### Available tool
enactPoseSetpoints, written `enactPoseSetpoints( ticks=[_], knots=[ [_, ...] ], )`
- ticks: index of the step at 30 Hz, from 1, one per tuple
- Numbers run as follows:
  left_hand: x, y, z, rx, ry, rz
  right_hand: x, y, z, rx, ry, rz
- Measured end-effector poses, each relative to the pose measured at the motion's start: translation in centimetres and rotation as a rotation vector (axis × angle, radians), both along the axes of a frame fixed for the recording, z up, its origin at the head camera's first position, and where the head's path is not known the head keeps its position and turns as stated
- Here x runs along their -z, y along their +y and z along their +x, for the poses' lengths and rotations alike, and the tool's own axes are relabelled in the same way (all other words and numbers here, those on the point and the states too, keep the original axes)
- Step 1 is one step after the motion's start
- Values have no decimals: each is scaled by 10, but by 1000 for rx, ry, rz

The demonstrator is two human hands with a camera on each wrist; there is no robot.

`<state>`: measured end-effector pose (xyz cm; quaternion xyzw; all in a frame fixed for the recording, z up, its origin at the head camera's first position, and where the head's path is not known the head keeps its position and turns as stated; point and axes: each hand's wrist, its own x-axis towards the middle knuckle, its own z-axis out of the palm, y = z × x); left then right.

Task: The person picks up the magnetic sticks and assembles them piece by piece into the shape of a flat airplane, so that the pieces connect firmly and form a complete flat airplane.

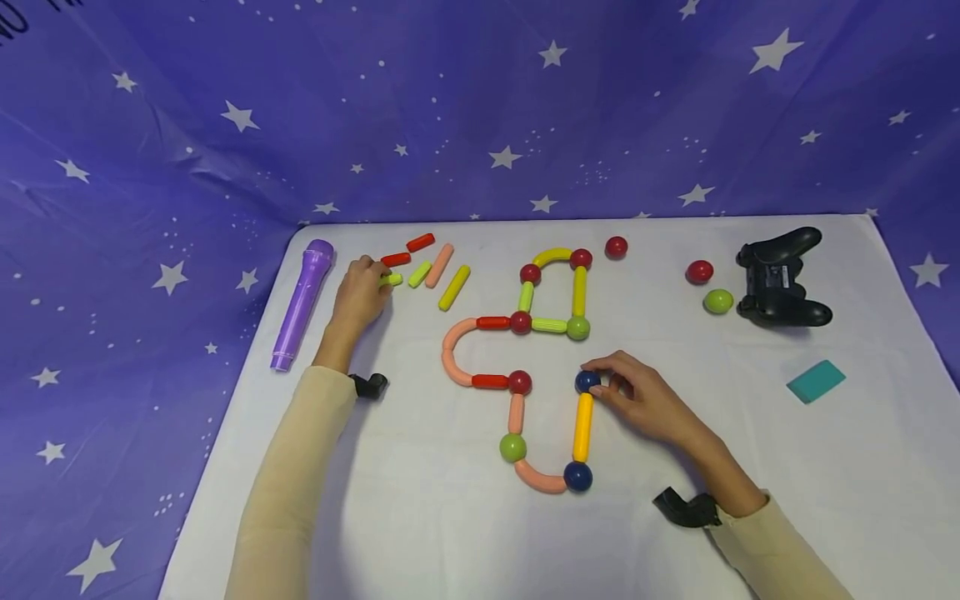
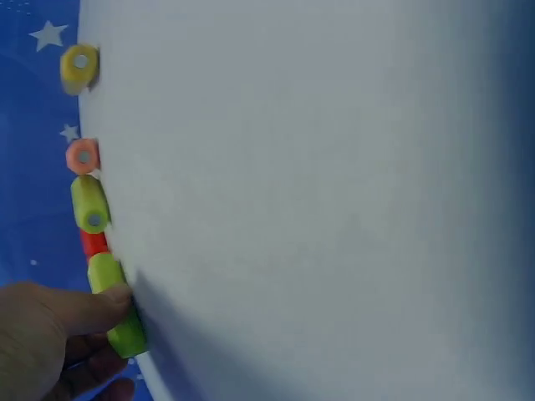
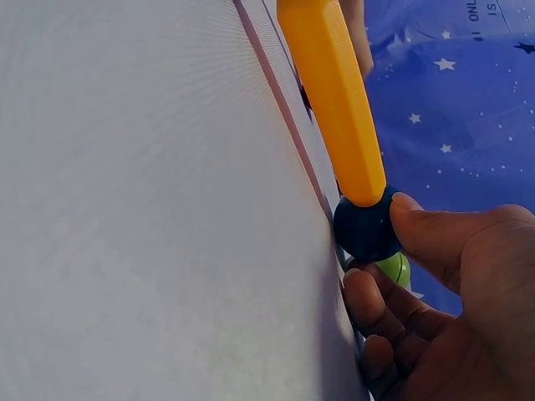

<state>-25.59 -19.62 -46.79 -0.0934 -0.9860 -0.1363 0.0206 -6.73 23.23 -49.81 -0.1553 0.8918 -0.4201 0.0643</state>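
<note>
So, closest to the person on the white table [image 1: 420,533] there's a blue ball [image 1: 578,477], with a pink curve [image 1: 540,479] off one side and an orange stick [image 1: 582,427] running up to a second blue ball [image 1: 583,381]. The right hand [image 1: 637,398] has that one pinched, thumb and fingertips. A teal block [image 1: 816,382] sits off right. Further up, a pink U [image 1: 448,354] and a loop of sticks and balls [image 1: 579,292] fill the space between both hands. The left hand [image 1: 362,292], just right of a purple microphone [image 1: 300,308], grips a light green stick [image 2: 127,330], with a red stick [image 1: 396,259] crowding its fingertips and a yellow stick [image 1: 454,287] nearby. Over right there's a black controller [image 1: 776,279] beside a green ball [image 1: 718,301] and a red ball [image 1: 700,272], then the starry purple backdrop [image 1: 465,100] behind everything.
</note>
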Motion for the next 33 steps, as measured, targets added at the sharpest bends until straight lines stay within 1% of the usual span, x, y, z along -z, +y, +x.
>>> enactPoseSetpoints(
  ticks=[2, 4, 6, 7, 8, 9, 11, 14, 16, 19, 21, 23, 25, 29, 33],
  knots=[
    [-4, 6, 8, 4, 49, 16, 0, 1, 0, -4, 2, -2],
    [-12, 17, 21, 36, 113, 70, 0, 1, 0, -6, 5, -4],
    [-21, 36, 39, 106, 155, 163, -1, 1, -1, -6, 11, -4],
    [-26, 48, 48, 157, 159, 217, -1, 1, -1, -4, 13, -4],
    [-29, 61, 59, 219, 148, 258, -1, 1, -1, -3, 16, -4],
    [-32, 76, 70, 282, 121, 289, -1, 1, -1, -2, 18, -5],
    [-34, 105, 90, 407, 49, 318, 0, 1, 0, 7, 19, -5],
    [-29, 142, 115, 558, -53, 274, 1, 1, 0, 13, 22, -14],
    [-22, 161, 126, 631, -92, 218, 2, 1, 0, 15, 22, -27],
    [-11, 178, 135, 711, -117, 120, 4, 0, 1, 2, 31, -51],
    [-6, 183, 138, 734, -131, 73, 4, 0, 1, -3, 31, -63],
    [-2, 184, 140, 739, -138, 51, 4, -1, 1, -8, 34, -63],
    [0, 183, 140, 725, -138, 56, 4, -1, 1, -10, 33, -62],
    [1, 180, 139, 697, -135, 81, 2, -1, 1, -17, 39, -60],
    [0, 181, 140, 693, -169, 114, 1, -1, 1, -28, 34, -55]
  ],
)
